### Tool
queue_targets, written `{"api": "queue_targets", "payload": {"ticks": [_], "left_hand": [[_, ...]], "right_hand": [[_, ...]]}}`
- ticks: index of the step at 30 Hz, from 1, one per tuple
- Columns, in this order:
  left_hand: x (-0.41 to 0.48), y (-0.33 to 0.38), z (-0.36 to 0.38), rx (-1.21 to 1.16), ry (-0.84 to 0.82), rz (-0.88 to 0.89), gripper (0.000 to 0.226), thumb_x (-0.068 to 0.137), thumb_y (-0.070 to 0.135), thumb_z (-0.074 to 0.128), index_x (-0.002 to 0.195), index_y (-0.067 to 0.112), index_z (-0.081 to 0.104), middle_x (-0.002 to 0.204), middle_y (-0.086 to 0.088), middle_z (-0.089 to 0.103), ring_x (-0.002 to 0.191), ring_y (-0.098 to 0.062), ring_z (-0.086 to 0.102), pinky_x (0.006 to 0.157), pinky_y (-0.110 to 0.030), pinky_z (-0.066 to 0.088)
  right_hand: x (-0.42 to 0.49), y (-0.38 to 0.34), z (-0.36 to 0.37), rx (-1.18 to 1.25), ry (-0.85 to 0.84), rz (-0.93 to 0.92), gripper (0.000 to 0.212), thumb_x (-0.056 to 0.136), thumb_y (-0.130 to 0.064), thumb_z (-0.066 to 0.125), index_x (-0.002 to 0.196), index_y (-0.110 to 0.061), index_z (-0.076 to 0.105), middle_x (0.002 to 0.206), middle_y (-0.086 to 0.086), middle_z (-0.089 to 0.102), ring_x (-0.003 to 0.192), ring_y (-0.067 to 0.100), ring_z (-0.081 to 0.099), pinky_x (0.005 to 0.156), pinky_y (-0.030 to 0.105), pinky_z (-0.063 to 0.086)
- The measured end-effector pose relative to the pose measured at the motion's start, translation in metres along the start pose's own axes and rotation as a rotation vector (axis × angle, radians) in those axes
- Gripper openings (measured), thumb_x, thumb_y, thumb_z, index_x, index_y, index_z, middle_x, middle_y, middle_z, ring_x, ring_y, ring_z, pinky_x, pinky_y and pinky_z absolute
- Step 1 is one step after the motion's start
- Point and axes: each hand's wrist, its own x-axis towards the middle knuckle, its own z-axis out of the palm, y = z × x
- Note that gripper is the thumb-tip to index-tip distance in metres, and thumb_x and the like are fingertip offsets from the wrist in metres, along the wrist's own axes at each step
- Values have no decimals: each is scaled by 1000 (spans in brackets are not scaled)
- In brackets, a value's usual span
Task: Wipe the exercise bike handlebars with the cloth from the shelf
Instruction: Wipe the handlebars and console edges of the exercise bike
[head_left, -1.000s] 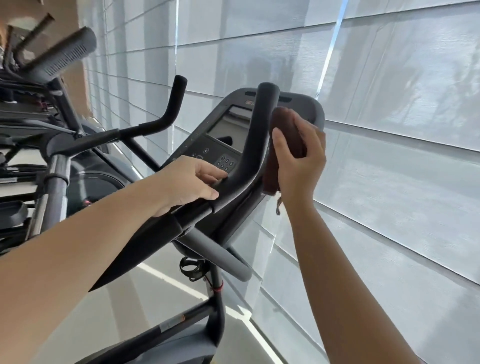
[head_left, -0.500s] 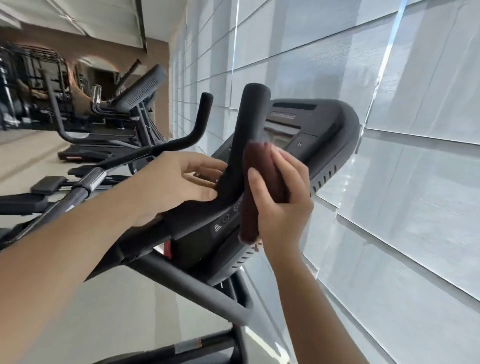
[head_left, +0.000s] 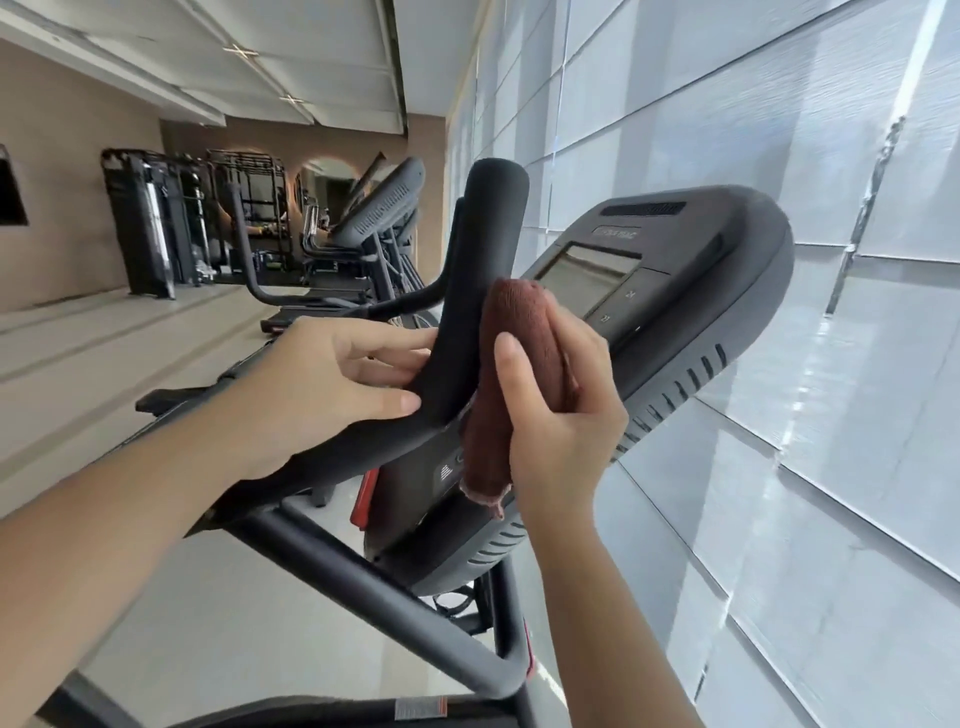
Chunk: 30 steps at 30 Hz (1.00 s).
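A black, upward-curving handlebar (head_left: 478, 270) of the exercise bike rises in the middle of the head view. My right hand (head_left: 561, 421) is shut on a folded reddish-brown cloth (head_left: 506, 364), pressing it against the right side of the handlebar. My left hand (head_left: 332, 384) holds the same handlebar from the left, thumb and fingers against its bend. The bike's dark console (head_left: 665, 291) with its screen sits just behind the cloth. The bike's other handlebar (head_left: 415, 304) shows behind the left hand, partly hidden.
A pale window blind wall (head_left: 779, 130) runs close along the right. Other gym machines (head_left: 374, 218) and black racks (head_left: 156, 228) stand along the left and back. The bike's frame tubes (head_left: 395, 587) cross below my arms.
The view has tilted up and toward the room. My right hand with the cloth has slid down the handlebar from near its top to its middle. The left hand stays on the bend.
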Motion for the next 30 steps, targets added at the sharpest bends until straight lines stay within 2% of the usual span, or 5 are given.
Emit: {"api": "queue_targets", "payload": {"ticks": [4, 11, 20, 26, 30], "left_hand": [[0, 2, 0, -42, 17, -61, 44, 69, -14, 66, 97, 19, 72, 92, 3, 74, 88, -9, 68, 70, -16, 52], [15, 11, 4, 9, 161, -161, 30, 64, -7, 73, 69, 22, 76, 75, 1, 75, 66, -8, 69, 61, -23, 57], [4, 21, 11, -9, 209, -179, 36, 66, -13, 68, 65, 22, 76, 76, -2, 75, 70, -10, 70, 55, -15, 52], [7, 20, 13, -70, 208, -275, 29, 65, -13, 68, 76, 13, 75, 82, -7, 75, 71, -13, 71, 56, -18, 54], [7, 19, 13, -100, 189, -297, 28, 52, 0, 71, 77, 12, 76, 85, -12, 74, 73, -18, 70, 63, -23, 57]], "right_hand": [[56, -10, 12, 98, -20, -3, 29, 78, -19, 69, 104, -30, 64, 112, 4, 64, 109, 13, 58, 99, 36, 45], [24, 20, 1, 196, -103, 48, 32, 76, -27, 66, 107, -35, 65, 113, -4, 66, 110, 15, 59, 97, 41, 46], [73, 13, 9, 228, -78, 14, 32, 77, -26, 68, 107, -33, 64, 116, -1, 64, 112, 9, 57, 100, 36, 45], [66, 22, 10, 294, -201, 71, 36, 79, -31, 64, 113, -39, 61, 121, -11, 63, 116, 6, 55, 102, 39, 43], [44, 31, -1, 261, -285, 0, 43, 80, -34, 60, 122, -42, 53, 128, -16, 56, 122, 5, 49, 101, 25, 40]]}}
